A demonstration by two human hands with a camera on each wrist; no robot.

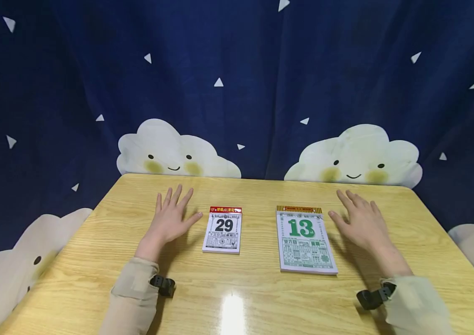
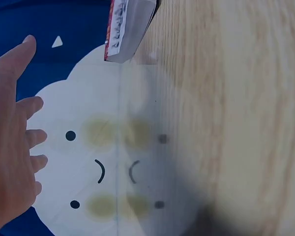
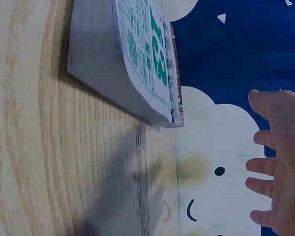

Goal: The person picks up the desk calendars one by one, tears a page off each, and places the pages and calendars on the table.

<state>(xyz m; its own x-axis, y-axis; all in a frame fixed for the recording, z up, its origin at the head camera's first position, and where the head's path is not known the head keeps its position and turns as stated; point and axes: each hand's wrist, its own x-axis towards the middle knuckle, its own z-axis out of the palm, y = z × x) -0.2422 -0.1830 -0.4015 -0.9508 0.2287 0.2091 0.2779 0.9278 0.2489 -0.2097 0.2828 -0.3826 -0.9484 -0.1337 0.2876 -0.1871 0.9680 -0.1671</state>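
Note:
Two tear-off calendars lie face up on a wooden table. The smaller calendar (image 1: 222,232) has a red header and a black 29. To its right, the larger calendar (image 1: 305,242) shows a green 13 under a striped yellow header. My left hand (image 1: 170,221) is spread, thumb toward the small calendar without holding it. Beside the larger calendar, my right hand (image 1: 362,223) has its fingers extended and grips nothing. In the left wrist view the thick page edge of the small calendar (image 2: 135,32) shows; the right wrist view shows the large calendar's thick block (image 3: 96,54).
The light wooden table (image 1: 258,298) reaches back to a dark blue curtain (image 1: 253,42) printed with smiling clouds and white triangles. A bright light reflection lies near the front of the table. Each wrist carries a small black camera.

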